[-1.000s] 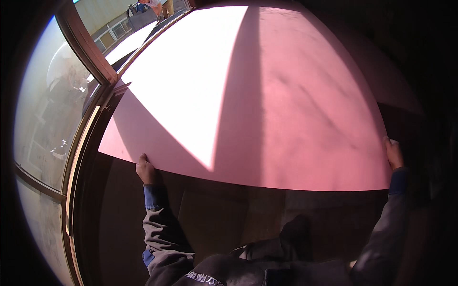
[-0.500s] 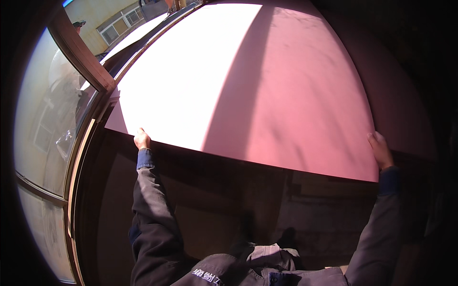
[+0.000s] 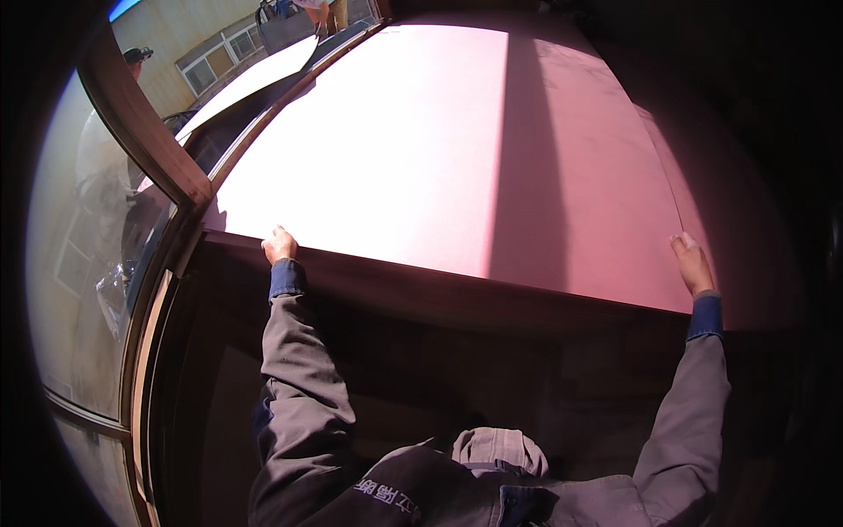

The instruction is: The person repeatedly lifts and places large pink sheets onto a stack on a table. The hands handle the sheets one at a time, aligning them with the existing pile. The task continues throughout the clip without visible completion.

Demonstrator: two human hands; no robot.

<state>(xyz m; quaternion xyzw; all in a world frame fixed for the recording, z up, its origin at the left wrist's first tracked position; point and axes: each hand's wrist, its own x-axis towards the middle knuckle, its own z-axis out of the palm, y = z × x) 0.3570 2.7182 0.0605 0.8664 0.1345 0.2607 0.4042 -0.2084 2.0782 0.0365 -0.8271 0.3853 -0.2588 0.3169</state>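
Note:
A large, thin pink board (image 3: 606, 211) stretches away in front of me, glaring white on its sunlit left part. My left hand (image 3: 280, 245) is closed on its near edge, close to the left corner, with the thumb on top. At the near right corner my right hand (image 3: 693, 264) grips the board's side edge. The fingers under the board are hidden. Beneath it, on the right, a second pink surface (image 3: 742, 255) shows in shadow.
Left of me stands a window frame (image 3: 145, 132) with dusty glass panes (image 3: 97, 255). Beyond the opening another pale sheet (image 3: 255, 79) slopes outside, with a person (image 3: 329, 13) at its far end. Someone in a dark cap (image 3: 136, 57) is farther left. Below the board it is dark.
The board has shifted and lies more level over the pink surface at right, more of which shows. Both hands keep their grip. My view has tilted slightly, and more of the outside person shows.

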